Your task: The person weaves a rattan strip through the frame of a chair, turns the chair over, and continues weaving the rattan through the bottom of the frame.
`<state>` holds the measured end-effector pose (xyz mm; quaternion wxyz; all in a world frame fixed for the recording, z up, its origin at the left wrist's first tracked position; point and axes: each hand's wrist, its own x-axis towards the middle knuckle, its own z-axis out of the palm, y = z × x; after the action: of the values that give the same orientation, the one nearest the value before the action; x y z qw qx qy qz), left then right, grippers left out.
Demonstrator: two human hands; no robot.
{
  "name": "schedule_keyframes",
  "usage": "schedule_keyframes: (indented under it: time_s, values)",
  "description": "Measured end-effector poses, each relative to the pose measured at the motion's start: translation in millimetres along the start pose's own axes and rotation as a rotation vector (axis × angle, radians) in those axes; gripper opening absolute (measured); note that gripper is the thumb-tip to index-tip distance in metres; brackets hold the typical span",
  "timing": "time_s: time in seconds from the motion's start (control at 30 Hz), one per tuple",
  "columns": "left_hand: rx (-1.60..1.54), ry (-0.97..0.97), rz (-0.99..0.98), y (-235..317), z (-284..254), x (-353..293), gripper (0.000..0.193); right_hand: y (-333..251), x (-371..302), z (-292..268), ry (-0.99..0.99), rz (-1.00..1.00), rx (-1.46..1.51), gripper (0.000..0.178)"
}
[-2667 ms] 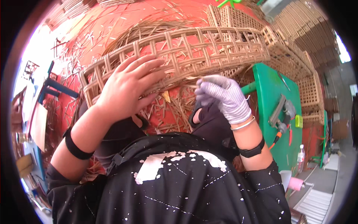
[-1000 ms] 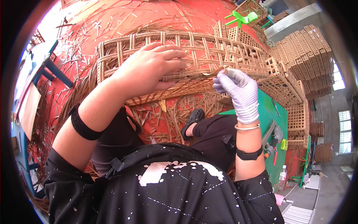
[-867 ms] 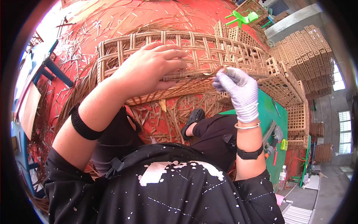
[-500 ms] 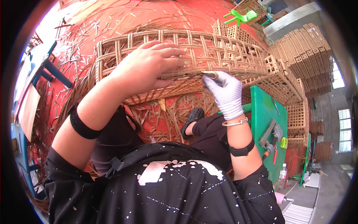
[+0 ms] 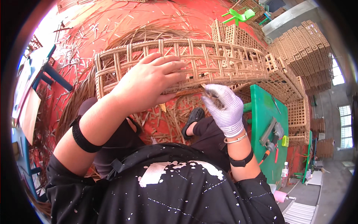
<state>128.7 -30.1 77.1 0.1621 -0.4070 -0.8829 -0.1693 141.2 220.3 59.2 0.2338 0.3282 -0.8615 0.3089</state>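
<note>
A long wicker basket [image 5: 223, 76] with an open square weave lies tilted across the view in front of me. My left hand [image 5: 151, 80], bare, grips its near side; the fingers lie over the strips with the thumb lower down, below the weave's edge. My right hand [image 5: 223, 106] wears a white glove, darkened at the fingertips. Its fingers are closed around a small hand tool [image 5: 203, 86], mostly hidden, whose tip shows just below the basket's edge. This hand is apart from the basket.
To the right a green table [image 5: 269, 123] carries a nail gun [image 5: 271, 134], a red-handled tool and a yellow-green box. More wicker baskets [image 5: 296, 115] stand behind it, with tall stacks [image 5: 302, 52] farther back. Wicker scraps [image 5: 167, 115] litter the red floor. A green chair [image 5: 240, 16] stands far off.
The basket has tilted, its far rim coming nearer to me. My right hand has moved down and away from the weave with the small tool. My left hand has shifted slightly downward.
</note>
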Motion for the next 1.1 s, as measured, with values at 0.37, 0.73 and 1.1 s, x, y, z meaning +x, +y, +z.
schedule_keyframes:
  time_s: [0.37,0.73,1.1]
  values:
    - [0.002,-0.003,-0.004,9,1,-2,0.044,12,0,-6,-0.074,-0.133,-0.150,0.020]
    - [-0.117,0.030,-0.038,16,-19,-11,0.046,-3,-7,-8,0.062,0.129,0.040,0.040]
    - [-1.214,-0.158,-0.642,-15,-25,-70,0.042,66,-39,-26,0.321,0.069,-0.442,0.055]
